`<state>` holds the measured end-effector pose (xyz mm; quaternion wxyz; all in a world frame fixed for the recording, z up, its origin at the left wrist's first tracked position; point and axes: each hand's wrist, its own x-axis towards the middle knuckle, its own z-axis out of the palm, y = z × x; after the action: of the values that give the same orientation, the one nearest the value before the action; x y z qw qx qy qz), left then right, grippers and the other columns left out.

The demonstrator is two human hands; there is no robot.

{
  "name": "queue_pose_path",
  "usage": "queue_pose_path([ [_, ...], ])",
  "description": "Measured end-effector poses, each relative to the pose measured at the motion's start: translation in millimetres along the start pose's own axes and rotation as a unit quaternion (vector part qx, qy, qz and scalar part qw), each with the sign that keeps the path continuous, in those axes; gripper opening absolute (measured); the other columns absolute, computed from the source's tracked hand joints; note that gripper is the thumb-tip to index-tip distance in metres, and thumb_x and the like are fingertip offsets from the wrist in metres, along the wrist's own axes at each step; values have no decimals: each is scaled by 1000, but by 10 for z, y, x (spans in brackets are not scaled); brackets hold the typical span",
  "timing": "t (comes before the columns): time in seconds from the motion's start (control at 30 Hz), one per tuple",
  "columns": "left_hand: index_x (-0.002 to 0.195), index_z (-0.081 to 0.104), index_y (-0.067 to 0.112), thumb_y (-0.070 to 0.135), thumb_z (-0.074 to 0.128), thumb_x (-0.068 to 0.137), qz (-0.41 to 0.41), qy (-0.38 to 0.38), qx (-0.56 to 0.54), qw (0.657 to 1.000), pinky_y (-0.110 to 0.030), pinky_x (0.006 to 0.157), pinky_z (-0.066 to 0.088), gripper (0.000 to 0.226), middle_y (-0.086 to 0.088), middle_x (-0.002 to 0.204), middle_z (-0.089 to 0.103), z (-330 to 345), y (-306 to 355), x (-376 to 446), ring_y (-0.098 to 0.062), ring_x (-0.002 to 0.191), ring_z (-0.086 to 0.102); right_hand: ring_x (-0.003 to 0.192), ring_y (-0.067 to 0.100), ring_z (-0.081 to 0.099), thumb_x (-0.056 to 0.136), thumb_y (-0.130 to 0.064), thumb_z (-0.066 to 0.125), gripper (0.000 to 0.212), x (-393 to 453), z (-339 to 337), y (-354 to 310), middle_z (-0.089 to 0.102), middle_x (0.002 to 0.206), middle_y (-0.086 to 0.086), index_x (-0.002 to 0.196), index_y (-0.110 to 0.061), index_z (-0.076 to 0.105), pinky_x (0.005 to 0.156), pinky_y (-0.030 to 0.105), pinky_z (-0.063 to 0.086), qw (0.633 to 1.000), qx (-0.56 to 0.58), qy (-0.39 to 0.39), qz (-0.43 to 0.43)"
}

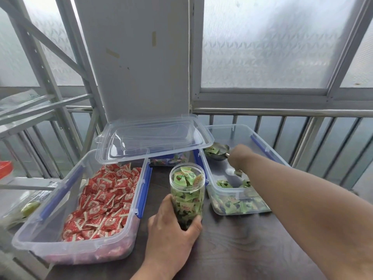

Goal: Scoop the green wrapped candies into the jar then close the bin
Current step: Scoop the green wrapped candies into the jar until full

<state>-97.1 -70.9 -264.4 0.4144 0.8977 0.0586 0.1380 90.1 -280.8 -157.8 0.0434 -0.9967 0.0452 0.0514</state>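
Observation:
A clear plastic jar (pixel 187 190), nearly full of green wrapped candies, stands upright on the dark table. My left hand (pixel 173 229) grips its lower part. To its right sits an open clear bin (pixel 260 138) with blue latches, holding green candies (pixel 238 205) along its near end. My right hand (pixel 240 156) reaches into that bin and holds the handle of a metal scoop (pixel 217 152), which carries a few green candies near the bin's far left side. The bin's clear lid (pixel 155 138) lies across the bins behind the jar.
A large open bin (pixel 40 235) of red wrapped candies (pixel 101 203) fills the left side. Another bin with mixed candies (pixel 169 159) sits under the lid. A metal railing (pixel 282 113) and frosted windows run behind the table. Shelving stands at the left.

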Motion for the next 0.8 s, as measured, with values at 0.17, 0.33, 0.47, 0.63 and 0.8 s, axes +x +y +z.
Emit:
queue_pose_path([
  [0.17, 136, 41, 40, 70, 70, 78, 10, 9, 1, 1000, -34, 104, 39, 71, 24, 127, 54, -12, 15, -8, -11, 104, 46, 103, 27, 63, 100, -8, 47, 30, -132, -92, 9, 62, 107, 11, 122, -5, 66, 90, 32, 51, 999, 37, 1, 24],
  [0.33, 137, 40, 37, 68, 71, 81, -1, -2, 12, 1000, -35, 104, 39, 70, 18, 130, 57, -52, 59, -23, -18, 109, 49, 121, 28, 58, 99, -9, 49, 37, -413, -206, 214, 60, 138, 10, 134, -4, 61, 103, 36, 43, 1000, 5, -22, 6],
  [0.47, 140, 39, 36, 67, 71, 81, -1, -14, 11, 1000, -39, 108, 41, 74, 11, 138, 59, -73, 81, -45, -26, 121, 53, 83, 26, 53, 93, -10, 56, 28, -714, -292, 521, 67, 111, 15, 118, -4, 67, 71, 33, 48, 996, 69, -32, 48],
  [0.63, 156, 31, 22, 64, 70, 77, 53, 19, -13, 998, -51, 117, 40, 97, 0, 151, 46, -97, 95, -128, -22, 139, 46, 70, 23, 64, 86, -8, 54, 19, -1123, -462, 769, 67, 85, 9, 98, -2, 67, 56, 27, 50, 997, 45, 3, 67],
  [0.8, 150, 36, 12, 45, 66, 85, 191, 107, -46, 975, -48, 109, 46, 79, -6, 140, 42, -244, 222, -84, -24, 130, 45, 72, 22, 64, 88, -14, 60, 20, -1582, -769, 813, 75, 91, 13, 95, -6, 76, 62, 26, 46, 995, 86, 24, 38],
])
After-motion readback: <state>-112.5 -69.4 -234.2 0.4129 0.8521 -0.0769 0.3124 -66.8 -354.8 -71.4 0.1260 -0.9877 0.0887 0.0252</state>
